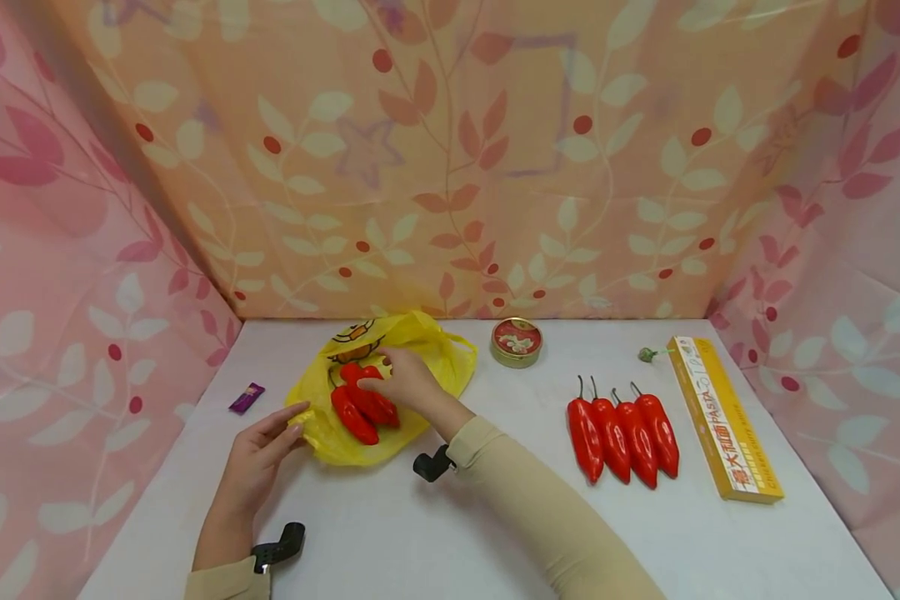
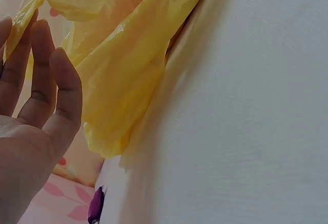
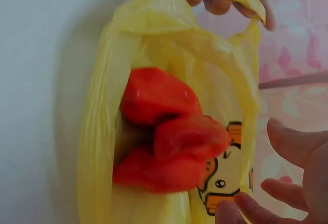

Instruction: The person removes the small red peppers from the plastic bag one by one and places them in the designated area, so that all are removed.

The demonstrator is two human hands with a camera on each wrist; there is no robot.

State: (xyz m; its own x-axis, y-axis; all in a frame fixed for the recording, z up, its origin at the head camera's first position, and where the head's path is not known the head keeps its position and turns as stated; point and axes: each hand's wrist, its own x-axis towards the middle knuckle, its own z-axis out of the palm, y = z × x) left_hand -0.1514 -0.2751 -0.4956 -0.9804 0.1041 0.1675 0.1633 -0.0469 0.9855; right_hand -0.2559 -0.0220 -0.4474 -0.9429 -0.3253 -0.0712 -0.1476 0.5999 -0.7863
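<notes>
A yellow plastic bag (image 1: 412,333) with a printed cartoon figure lies at the left of the table with its mouth spread. Several glossy red peppers (image 1: 354,417) are inside it, and the right wrist view shows them bunched near the opening. My left hand (image 1: 258,458) pinches the bag's left edge between thumb and fingers; the left wrist view mostly hides the thumb. Over the peppers hovers my right hand (image 1: 412,383). In the right wrist view its thumb and fingers (image 3: 287,196) are spread apart beside the bag's rim, holding nothing.
Several red peppers (image 1: 622,437) lie in a row on the right of the white table. Beyond them are a yellow pasta box (image 1: 723,421) and a small green item (image 1: 647,355). A round red tin (image 1: 517,340) stands at the back; a purple packet (image 1: 247,398) lies far left.
</notes>
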